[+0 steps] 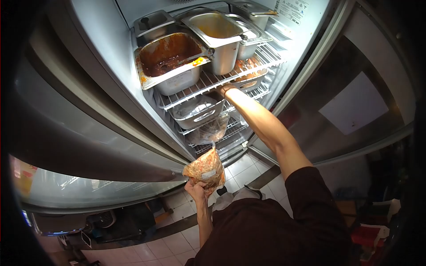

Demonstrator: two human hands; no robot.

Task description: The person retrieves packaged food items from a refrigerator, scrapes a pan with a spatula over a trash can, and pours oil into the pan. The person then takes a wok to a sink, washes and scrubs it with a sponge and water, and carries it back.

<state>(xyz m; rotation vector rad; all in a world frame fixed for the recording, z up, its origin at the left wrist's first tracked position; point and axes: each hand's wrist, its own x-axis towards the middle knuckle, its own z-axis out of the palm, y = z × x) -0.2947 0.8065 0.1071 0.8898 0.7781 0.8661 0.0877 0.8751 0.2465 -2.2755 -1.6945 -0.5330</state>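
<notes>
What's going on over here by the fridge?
A person at an open fridge is holding a clear bag of orange-and-pale food in the left hand. The right hand is inside, below the top wire shelf, mostly hidden, so I can't tell whether it grips anything. Metal containers stand on that shelf, one holding red sauce.

The shirt (275,235) is plain and very dark brown, its short right sleeve (313,193) leaving the right forearm (257,115) bare. The left hand (197,190) is bare too. Pale grey cloth (233,200) shows beyond the shirt's front.
</notes>
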